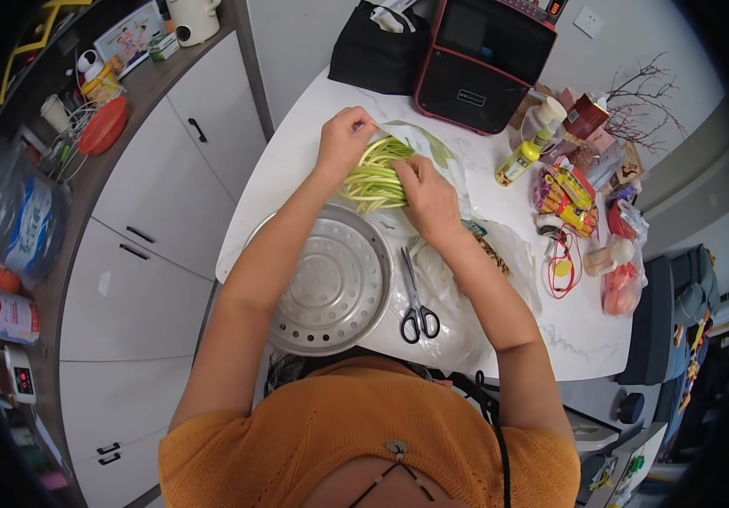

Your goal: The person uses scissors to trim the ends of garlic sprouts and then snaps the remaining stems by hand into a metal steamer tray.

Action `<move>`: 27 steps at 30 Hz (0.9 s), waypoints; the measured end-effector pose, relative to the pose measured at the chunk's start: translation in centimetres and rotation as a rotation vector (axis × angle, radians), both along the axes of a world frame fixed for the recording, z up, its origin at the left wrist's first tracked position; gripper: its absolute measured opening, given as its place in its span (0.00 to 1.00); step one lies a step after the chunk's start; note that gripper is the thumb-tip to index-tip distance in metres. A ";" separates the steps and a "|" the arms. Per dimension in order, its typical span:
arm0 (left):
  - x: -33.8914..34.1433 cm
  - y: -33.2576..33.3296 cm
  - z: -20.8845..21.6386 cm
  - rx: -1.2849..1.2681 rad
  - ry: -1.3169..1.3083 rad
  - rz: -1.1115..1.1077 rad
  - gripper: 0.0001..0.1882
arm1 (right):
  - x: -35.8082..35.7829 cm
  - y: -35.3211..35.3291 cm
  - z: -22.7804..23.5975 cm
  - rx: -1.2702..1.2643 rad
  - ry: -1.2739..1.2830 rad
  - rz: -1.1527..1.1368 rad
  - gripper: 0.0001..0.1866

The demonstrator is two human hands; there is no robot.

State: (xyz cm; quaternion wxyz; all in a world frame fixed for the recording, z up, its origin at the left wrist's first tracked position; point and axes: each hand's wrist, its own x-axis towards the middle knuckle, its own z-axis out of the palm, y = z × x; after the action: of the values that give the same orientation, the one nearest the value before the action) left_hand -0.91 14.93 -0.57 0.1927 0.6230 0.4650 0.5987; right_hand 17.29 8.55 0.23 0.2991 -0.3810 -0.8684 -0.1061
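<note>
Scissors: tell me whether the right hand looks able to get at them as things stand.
Probably yes: the scissors lie uncovered between the perforated metal tray and the clear plastic bag, handles free. The right hand is at the green stems, though, and would have to leave them.

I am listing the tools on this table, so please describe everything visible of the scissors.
The scissors lie on the white tabletop, between the round perforated metal pan and the clear plastic bag. Their slim, metal-looking blades, seemingly almost closed, point up the picture; two dark handle loops form the lower end. Neither the left hand nor the right hand touches them.
</note>
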 end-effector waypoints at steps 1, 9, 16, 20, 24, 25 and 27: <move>0.1 -0.1 -0.1 -0.021 -0.003 0.006 0.03 | 0.0 0.0 0.0 -0.075 0.011 -0.025 0.26; -0.3 -0.4 -0.8 -0.086 -0.011 0.008 0.03 | -1.0 0.2 -1.8 0.027 -0.066 0.074 0.18; -0.9 0.0 -0.1 -0.140 0.065 -0.121 0.05 | 0.6 1.9 -0.9 0.223 0.036 0.074 0.17; -1.1 0.2 -0.7 -0.185 0.148 -0.128 0.10 | 2.1 5.1 -1.6 0.350 0.019 0.038 0.15; -1.8 0.0 -2.0 -0.181 0.207 -0.054 0.14 | 2.6 7.1 -1.9 0.334 0.012 -0.048 0.15; -2.1 -0.3 -2.2 -0.166 0.234 -0.034 0.13 | 2.6 7.3 -1.9 0.326 0.009 -0.025 0.16; -2.6 -1.4 -2.6 -0.136 0.285 0.004 0.12 | 2.4 7.1 -1.9 0.311 0.014 0.056 0.16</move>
State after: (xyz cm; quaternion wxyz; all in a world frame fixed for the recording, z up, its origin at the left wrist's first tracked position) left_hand -3.56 13.51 -3.21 0.1654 0.6863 0.5284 0.4715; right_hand 19.67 15.63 -1.64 0.3631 -0.3064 -0.8498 -0.2281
